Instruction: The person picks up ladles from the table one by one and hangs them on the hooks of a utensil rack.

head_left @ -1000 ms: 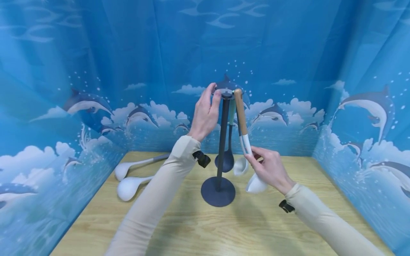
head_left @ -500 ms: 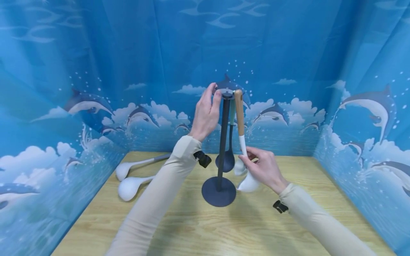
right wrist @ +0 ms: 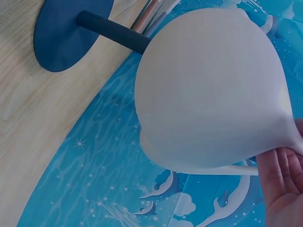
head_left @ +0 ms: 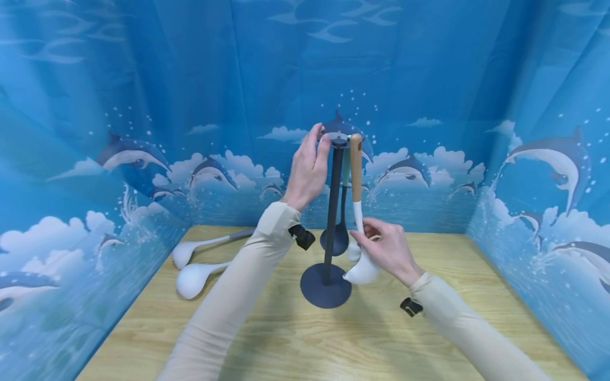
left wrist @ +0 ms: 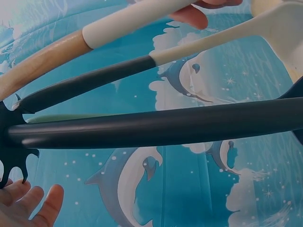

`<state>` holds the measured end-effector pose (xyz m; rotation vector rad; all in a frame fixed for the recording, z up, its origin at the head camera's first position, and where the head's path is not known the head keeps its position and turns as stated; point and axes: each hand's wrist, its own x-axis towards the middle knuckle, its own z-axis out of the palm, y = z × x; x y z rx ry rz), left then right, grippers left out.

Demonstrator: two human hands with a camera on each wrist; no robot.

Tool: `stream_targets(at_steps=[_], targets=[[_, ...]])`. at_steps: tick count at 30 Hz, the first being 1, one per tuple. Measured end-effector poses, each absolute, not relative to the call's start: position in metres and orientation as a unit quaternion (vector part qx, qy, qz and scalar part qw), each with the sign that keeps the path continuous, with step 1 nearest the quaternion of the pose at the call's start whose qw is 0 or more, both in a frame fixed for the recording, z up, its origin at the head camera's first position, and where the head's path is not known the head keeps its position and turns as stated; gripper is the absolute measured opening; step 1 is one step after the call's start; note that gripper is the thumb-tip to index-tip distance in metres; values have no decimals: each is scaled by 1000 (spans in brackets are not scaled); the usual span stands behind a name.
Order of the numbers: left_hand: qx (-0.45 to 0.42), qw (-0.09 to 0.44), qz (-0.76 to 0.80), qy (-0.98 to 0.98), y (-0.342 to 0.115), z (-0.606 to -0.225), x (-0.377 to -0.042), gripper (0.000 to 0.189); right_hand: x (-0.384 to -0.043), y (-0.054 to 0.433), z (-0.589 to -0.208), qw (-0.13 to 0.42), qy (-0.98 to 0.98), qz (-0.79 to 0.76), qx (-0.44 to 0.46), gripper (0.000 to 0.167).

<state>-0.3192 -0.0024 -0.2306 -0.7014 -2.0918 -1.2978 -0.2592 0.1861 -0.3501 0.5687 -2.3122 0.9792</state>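
A dark utensil stand point(head_left: 333, 211) is upright in the middle of the head view. At its top, my left hand point(head_left: 306, 172) holds the hooked ring between thumb and fingers; fingertips point(left wrist: 54, 194) show beside the hooks in the left wrist view. My right hand point(head_left: 386, 248) pinches the lower handle of a white ladle point(head_left: 363, 270) with a wooden grip. Its top end is against the ring's right side; whether it sits on a hook is unclear. Behind it hang a black ladle point(head_left: 337, 241) with a green grip and a white ladle point(left wrist: 213, 40) with a dark grip.
Two white ladles point(head_left: 190, 281) lie on the wooden table point(head_left: 295, 338) at the left, partly behind my left sleeve. A blue dolphin-print curtain point(head_left: 238, 79) encloses the back and both sides. The stand's round base point(head_left: 326, 296) rests on the tabletop.
My right hand has moved left with the wooden-grip ladle, bringing its bowl closer to the stand and its handle closer to upright. My left hand stays at the ring.
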Motion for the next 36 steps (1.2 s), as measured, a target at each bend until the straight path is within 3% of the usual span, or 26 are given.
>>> stream_targets(at_steps=[25,36], targets=[[-264,294,-488,-778,-5,-232,-316,59,-260,186,-353,261,-858,397,192,30],[-238,302,-504,-773,-24,-257,-320,55,-263,191,-358,254,-851,428,168,32]])
